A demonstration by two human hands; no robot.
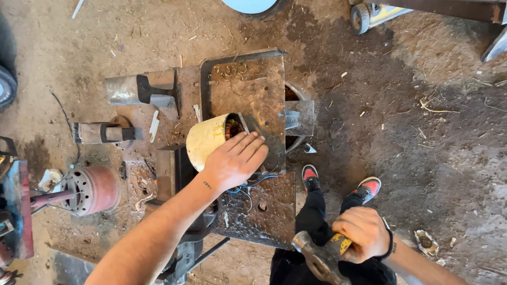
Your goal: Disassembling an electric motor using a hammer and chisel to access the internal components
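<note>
- Left hand lies flat, fingers spread, pressing on the stator, a yellow motor shell with copper windings inside.
- The stator lies tilted at the middle of the steel bench, beside the vise.
- Right hand is fisted around a hammer, off the bench's near right corner.

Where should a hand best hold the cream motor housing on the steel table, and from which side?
Probably around its round cream shell, from above. The housing lies on its side on the table, with the open end and copper windings facing right, so the curved wall is the free part. The left hand already rests there. The right hand holds a hammer.
</note>
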